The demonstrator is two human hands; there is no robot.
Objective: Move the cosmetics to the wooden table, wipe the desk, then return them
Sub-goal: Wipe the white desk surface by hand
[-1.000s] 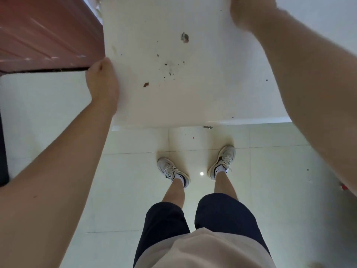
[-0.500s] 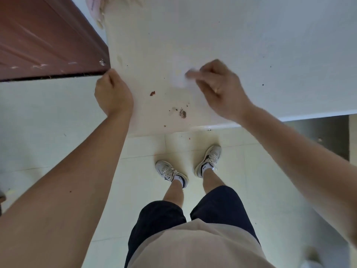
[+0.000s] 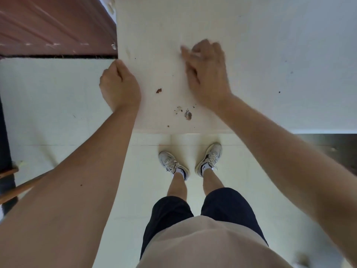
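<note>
Head view: the white desk (image 3: 251,35) fills the far half, with brown stains (image 3: 188,115) by its near edge and no cosmetics showing. The right hand (image 3: 208,74) bears on it, fingers curled, likely wiping; whether it holds a cloth I cannot tell. The left hand (image 3: 119,88) grips the left edge, probably bracing.

Light was soft and even, the white desk (image 3: 270,45) slightly washed out; right hand (image 3: 207,74) motion-blurred; edges bent, bottom-right corner maybe defocused.
</note>
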